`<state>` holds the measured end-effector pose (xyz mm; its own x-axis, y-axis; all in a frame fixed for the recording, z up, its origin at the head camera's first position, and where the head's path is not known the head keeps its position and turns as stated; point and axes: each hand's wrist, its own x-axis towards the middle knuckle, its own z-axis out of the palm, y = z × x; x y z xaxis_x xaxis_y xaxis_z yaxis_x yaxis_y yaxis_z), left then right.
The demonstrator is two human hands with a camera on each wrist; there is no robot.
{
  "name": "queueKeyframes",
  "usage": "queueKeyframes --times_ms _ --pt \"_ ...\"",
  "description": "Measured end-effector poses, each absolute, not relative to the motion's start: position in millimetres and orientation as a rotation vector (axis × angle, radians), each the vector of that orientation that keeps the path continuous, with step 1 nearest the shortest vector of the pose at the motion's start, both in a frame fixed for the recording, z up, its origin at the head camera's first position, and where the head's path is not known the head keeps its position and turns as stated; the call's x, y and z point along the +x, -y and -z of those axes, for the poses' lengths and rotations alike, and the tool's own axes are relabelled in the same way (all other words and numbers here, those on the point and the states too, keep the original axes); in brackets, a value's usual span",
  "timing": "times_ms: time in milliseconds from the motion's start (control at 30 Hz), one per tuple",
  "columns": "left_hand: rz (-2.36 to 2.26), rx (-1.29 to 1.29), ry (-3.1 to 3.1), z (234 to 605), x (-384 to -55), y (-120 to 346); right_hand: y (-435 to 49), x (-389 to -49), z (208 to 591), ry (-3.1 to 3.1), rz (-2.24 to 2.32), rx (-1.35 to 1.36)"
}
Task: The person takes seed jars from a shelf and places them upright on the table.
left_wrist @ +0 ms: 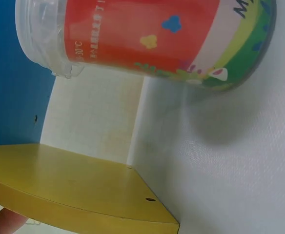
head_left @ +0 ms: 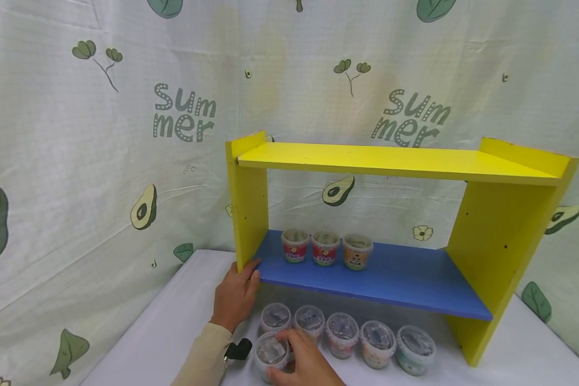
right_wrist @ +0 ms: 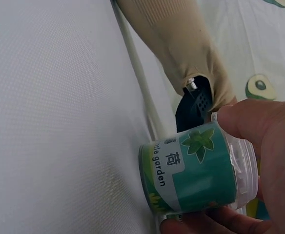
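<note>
My left hand grips the lower left corner of the yellow and blue shelf, at the yellow side panel. In the left wrist view only its fingertips show, behind that panel. My right hand holds a clear-lidded plastic cup by its upper part, thumb on one side and fingers on the other. In the right wrist view this cup has a green label with a leaf picture. Close to the left wrist camera is a red-labelled cup, in front of the shelf's underside.
Several more lidded cups, among them a pink-labelled one and a teal one, stand in a row on the white table by the shelf. Three cups, including an orange-labelled one, stand on the blue board. A printed curtain hangs behind.
</note>
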<state>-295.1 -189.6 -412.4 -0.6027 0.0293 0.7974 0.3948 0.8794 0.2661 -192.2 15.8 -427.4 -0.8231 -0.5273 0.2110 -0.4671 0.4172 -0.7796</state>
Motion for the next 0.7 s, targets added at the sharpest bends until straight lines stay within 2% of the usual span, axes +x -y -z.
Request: queueKeyframes --times_ms 467,700 --pt "0.542 -0.298 2.162 415.3 -297.1 189.7 -15.9 -191.2 425.4 -2.770 1.257 -0.888" --pt "0.546 -0.341 2.118 415.6 -297.2 191.1 -23.8 -188.9 408.5 -2.803 1.269 -0.789"
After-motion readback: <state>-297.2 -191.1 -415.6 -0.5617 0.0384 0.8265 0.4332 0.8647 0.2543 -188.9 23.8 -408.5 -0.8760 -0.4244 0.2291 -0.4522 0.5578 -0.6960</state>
